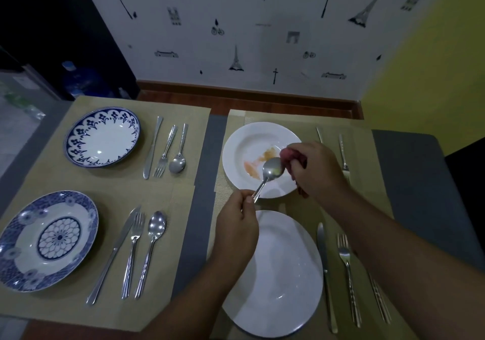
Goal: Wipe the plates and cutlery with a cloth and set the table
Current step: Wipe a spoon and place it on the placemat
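With three places on the bench looking set, the left hand (pixel 236 219) pinched a spoon (pixel 271 168) over the smeared plate (pixel 241 140) while the right hand (pixel 312 169) gripped the cloth (pixel 287 155) against its bowl, that plate remaining unwiped.

Your left hand (pixel 236 217) is reaching in from the near edge, forearm angling up toward the middle, fingers curled closed with thumb and forefinger pinching at the far tip of the fist. Your right hand (pixel 313 167) is sitting farther away and to the right, its forearm stretching in from the near right corner, wrist bent, knuckles up, fingers clenching downward to the left. The two hands are working near each other but not touching.
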{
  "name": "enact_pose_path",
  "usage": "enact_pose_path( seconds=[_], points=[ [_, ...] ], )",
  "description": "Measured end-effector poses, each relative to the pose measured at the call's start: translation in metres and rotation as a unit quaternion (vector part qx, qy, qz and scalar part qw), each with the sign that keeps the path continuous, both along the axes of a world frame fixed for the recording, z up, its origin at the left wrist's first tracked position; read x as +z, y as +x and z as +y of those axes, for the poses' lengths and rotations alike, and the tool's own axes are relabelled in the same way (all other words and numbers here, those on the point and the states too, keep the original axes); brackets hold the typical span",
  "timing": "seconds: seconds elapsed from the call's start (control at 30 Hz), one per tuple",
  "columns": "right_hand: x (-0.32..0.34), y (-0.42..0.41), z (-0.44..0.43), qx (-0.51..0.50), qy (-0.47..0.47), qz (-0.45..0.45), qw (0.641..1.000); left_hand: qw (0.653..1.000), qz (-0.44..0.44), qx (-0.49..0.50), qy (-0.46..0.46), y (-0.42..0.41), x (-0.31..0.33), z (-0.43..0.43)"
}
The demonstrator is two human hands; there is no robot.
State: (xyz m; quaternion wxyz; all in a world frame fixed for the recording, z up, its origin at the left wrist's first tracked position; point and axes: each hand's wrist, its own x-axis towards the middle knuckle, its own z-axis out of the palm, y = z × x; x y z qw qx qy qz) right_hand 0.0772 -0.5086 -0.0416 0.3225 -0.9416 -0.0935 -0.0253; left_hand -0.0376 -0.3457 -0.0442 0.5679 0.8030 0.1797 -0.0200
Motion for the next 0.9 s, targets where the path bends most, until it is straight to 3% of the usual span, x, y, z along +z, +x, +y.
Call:
enact_pose_path(
  seconds=[0.17,0.53,0.63,0.9],
  points=[
    [0.007,-0.026,0.0,-0.02,0.036,-0.018,0.999,0.998,0.065,-0.003,-0.017,0.015,-0.002,0.0],
    [-0.002,-0.064,0.016,0.151,-0.034,-0.09,0.984,0.979,0.104,0.019,-0.174,0.019,0.001,-0.003],
    [-0.007,-0.06,0.011,0.169,-0.049,-0.093,0.98,0.977,0.116,0.015,-0.176,0.017,0.0,-0.001],
    [-0.004,-0.006,-0.011,0.048,-0.085,-0.084,0.992,0.969,0.172,0.023,-0.178,0.015,0.009,-0.011]
  ],
)
